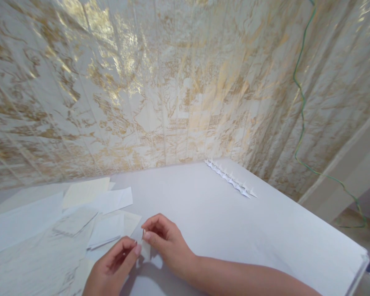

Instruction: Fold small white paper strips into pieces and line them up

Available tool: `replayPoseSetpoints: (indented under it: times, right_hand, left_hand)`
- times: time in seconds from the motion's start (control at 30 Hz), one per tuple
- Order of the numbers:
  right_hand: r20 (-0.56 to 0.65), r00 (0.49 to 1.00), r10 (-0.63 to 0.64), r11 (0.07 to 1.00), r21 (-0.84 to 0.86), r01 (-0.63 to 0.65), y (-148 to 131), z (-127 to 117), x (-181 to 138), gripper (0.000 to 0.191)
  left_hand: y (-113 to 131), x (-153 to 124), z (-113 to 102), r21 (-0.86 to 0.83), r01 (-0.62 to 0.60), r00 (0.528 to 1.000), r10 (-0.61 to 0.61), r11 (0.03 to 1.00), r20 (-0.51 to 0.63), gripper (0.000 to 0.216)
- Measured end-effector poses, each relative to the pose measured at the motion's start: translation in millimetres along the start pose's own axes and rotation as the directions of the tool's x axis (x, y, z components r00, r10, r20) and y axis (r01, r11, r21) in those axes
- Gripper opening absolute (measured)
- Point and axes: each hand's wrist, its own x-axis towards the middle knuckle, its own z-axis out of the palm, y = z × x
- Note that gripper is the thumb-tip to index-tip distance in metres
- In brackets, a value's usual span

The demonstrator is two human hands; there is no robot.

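Note:
Close together over the near part of the white table, both my hands are pinched. My right hand (169, 246) has thumb and index finger pressed together at the top of a small white piece of paper (146, 250). At the left edge of that paper, my left hand (117, 263) pinches with its thumb and index finger. The fingers partly hide the paper, so its folds cannot be made out. Just beyond my left hand lies a small stack of cut white paper squares (106, 230).
Loose paper sheets (24, 218) overlap across the table's left side. Two rows of small folded paper shapes with pointed tips (230, 179) stand at the table's back right. A gold-patterned wall covering (160, 90) rises behind, and a green cord (302, 107) hangs at right.

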Motion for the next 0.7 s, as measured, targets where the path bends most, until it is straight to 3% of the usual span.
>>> replayPoseSetpoints:
  times: [0.1,0.2,0.3,0.43,0.57,0.7]
  right_hand:
    - [0.057,0.986,-0.158,0.974,-0.156,0.165,-4,-6,2,0.010]
    - [0.177,0.950,-0.257,0.926,-0.236,0.295,-7,-9,3,0.013]
    - [0.248,0.925,-0.288,0.909,-0.234,0.346,-7,-10,3,0.014]
    - [0.229,0.937,-0.264,0.905,-0.277,0.323,-5,-10,4,0.004]
    - [0.144,0.979,-0.148,0.959,-0.222,0.177,-2,-9,4,0.026]
    - [0.043,0.999,0.004,0.980,-0.197,0.005,0,-7,4,0.037]
  left_hand:
    - [-7,7,-11,-0.031,0.045,0.999,-0.044,0.998,0.032,0.043]
    - [-14,13,-21,-0.017,0.063,0.996,-0.062,0.998,0.070,0.043]
    - [-20,15,-25,-0.033,0.087,0.993,-0.084,0.996,0.083,0.041]
    - [-21,15,-24,-0.042,0.093,0.991,-0.089,0.995,0.102,0.042]
    - [-16,12,-22,0.007,0.084,0.986,-0.084,0.996,0.147,0.040]
    - [-14,10,-20,0.021,0.056,0.980,-0.059,0.998,0.188,0.041]
